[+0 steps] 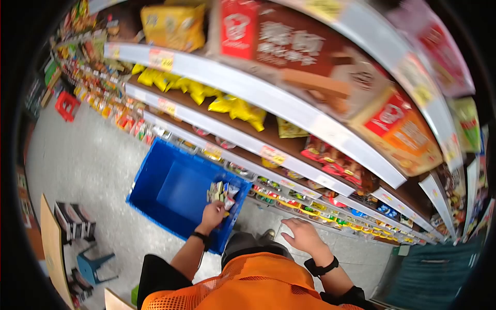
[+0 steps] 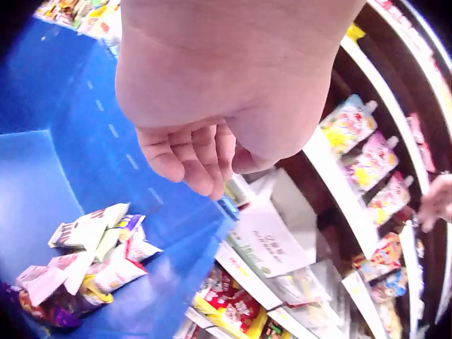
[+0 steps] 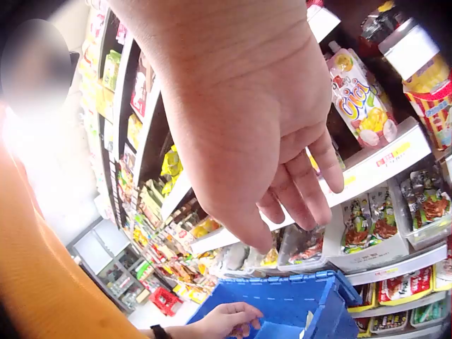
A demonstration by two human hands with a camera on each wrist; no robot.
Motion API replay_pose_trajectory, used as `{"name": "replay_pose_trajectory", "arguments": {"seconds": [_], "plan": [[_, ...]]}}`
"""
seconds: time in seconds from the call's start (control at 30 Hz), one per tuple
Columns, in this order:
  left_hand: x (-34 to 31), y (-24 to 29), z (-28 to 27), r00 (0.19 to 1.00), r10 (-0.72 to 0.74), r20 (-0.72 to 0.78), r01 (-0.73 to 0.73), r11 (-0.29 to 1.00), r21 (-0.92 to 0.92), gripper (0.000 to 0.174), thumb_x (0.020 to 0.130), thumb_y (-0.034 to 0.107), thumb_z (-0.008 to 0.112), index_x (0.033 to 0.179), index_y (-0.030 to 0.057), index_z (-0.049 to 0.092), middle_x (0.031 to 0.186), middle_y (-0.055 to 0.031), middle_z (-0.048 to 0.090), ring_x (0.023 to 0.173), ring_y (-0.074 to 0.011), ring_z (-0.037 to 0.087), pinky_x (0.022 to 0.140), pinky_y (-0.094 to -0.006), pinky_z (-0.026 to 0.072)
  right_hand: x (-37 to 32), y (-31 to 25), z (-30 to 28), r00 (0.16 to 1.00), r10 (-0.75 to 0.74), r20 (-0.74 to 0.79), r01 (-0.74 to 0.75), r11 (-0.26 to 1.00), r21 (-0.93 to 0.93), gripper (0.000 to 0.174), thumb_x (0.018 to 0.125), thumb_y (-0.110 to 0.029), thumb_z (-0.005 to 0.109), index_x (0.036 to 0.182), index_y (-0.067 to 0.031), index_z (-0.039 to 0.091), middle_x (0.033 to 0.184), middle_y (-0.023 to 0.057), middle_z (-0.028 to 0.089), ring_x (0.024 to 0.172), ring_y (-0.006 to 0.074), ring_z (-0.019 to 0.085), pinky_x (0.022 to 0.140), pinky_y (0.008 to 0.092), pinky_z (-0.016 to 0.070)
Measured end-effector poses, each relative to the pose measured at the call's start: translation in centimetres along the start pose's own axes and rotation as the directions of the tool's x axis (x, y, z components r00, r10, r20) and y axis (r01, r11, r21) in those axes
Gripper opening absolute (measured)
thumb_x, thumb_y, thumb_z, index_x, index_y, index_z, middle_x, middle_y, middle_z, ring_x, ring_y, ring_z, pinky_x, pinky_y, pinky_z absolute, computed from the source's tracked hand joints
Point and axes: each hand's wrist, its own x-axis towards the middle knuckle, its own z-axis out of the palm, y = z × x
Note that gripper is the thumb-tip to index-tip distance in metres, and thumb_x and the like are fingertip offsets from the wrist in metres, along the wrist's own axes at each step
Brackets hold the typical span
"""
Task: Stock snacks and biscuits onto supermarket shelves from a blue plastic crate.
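Note:
My left hand (image 1: 211, 217) is over the right side of a blue plastic crate (image 1: 175, 181), its fingers loosely bent. In the left wrist view nothing shows between those fingers (image 2: 194, 159), and several small snack packets (image 2: 99, 247) lie in the crate below. My right hand (image 1: 305, 235) hangs in front of the shelves, to the right of the crate. The right wrist view shows its fingers (image 3: 304, 183) relaxed and holding nothing, near a shelf edge. A spouted drink pouch (image 3: 360, 99) stands on the shelf beyond this hand.
Shelves with white price rails (image 1: 217, 67) and packaged snacks curve along the front and right. A red crate (image 1: 67, 106) stands farther down the aisle floor. At the left are a blue stool (image 1: 93, 264) and a wooden board (image 1: 54, 248).

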Motion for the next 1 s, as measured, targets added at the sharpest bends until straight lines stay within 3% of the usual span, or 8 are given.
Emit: {"name": "replay_pose_trajectory", "arguments": {"seconds": [0.17,0.2,0.37,0.57,0.63,0.83,0.9,1.0], "plan": [[-4.3,12.4,0.8,0.954,0.214,0.208,-0.247,0.958,0.148,0.022,0.089,0.022,0.069,0.107,0.0098,0.073,0.085,-0.0091,0.074,0.073,-0.0276,0.072,0.067,-0.0397,0.0568,-1.0,3.2,-0.9,0.978,-0.045,-0.204,0.037,0.998,-0.042,0.041,0.091,-0.029,0.069,0.124,-0.0055,0.063,0.117,0.0167,0.069,0.109,0.0362,0.066,0.091,0.0454,0.0548],[-4.6,14.0,1.7,0.927,0.313,0.206,-0.349,0.921,0.173,0.020,0.090,0.018,0.070,0.106,0.0062,0.072,0.084,-0.0135,0.073,0.070,-0.0271,0.071,0.066,-0.0386,0.0559,-1.3,3.8,-1.7,0.980,-0.044,-0.194,0.040,0.999,-0.026,0.041,0.091,-0.028,0.069,0.125,-0.0051,0.063,0.117,0.0167,0.068,0.110,0.0362,0.066,0.091,0.0455,0.0546],[-6.2,23.6,6.5,0.870,0.418,0.260,-0.475,0.852,0.220,0.023,0.087,0.018,0.070,0.108,0.0089,0.073,0.089,-0.0103,0.074,0.073,-0.0274,0.071,0.066,-0.0396,0.0565,-4.5,8.9,-3.8,0.965,-0.008,-0.261,0.021,0.999,0.044,0.040,0.091,-0.028,0.068,0.123,-0.0046,0.061,0.119,0.0155,0.068,0.111,0.0356,0.065,0.092,0.0463,0.0540],[-7.8,34.6,13.5,0.633,0.635,0.443,-0.742,0.661,0.112,0.017,0.089,0.014,0.069,0.104,0.0073,0.073,0.090,-0.0091,0.073,0.074,-0.0276,0.071,0.065,-0.0371,0.0565,-14.1,17.2,-3.9,0.856,0.056,-0.513,-0.041,0.998,0.041,0.041,0.088,-0.025,0.071,0.121,-0.0038,0.063,0.113,0.0168,0.071,0.102,0.0361,0.069,0.088,0.0475,0.0551],[-8.7,38.7,15.3,0.560,0.662,0.498,-0.803,0.583,0.128,0.015,0.090,0.014,0.069,0.103,0.0073,0.073,0.090,-0.0102,0.072,0.076,-0.0286,0.071,0.065,-0.0375,0.0565,-18.0,19.9,-3.5,0.841,0.195,-0.504,-0.157,0.981,0.117,0.039,0.087,-0.025,0.072,0.118,-0.0032,0.065,0.109,0.0177,0.072,0.101,0.0374,0.069,0.086,0.0477,0.0557],[-10.1,43.1,23.6,0.412,0.715,0.564,-0.886,0.460,0.064,0.016,0.091,0.015,0.068,0.105,0.0074,0.072,0.096,-0.0105,0.073,0.082,-0.0320,0.071,0.069,-0.0404,0.0569,-28.7,25.1,0.2,0.687,0.441,-0.578,-0.371,0.896,0.244,0.034,0.086,-0.024,0.073,0.116,-0.0063,0.070,0.102,0.0171,0.072,0.091,0.0370,0.070,0.081,0.0456,0.0562],[-11.0,44.1,26.3,0.290,0.744,0.602,-0.927,0.374,-0.015,0.016,0.090,0.015,0.069,0.104,0.0079,0.072,0.094,-0.0118,0.072,0.080,-0.0322,0.070,0.069,-0.0409,0.0562,-31.3,25.1,-0.2,0.656,0.471,-0.590,-0.380,0.881,0.281,0.033,0.086,-0.023,0.073,0.114,-0.0049,0.069,0.101,0.0174,0.072,0.092,0.0370,0.070,0.081,0.0463,0.0563],[-12.4,45.3,29.0,0.247,0.722,0.646,-0.925,0.375,-0.066,0.017,0.091,0.014,0.068,0.106,0.0088,0.071,0.096,-0.0120,0.073,0.082,-0.0334,0.071,0.070,-0.0416,0.0566,-34.1,24.5,-1.7,0.605,0.521,-0.602,-0.360,0.854,0.377,0.030,0.086,-0.021,0.074,0.110,-0.0036,0.070,0.100,0.0175,0.073,0.092,0.0366,0.070,0.080,0.0461,0.0564]]}}
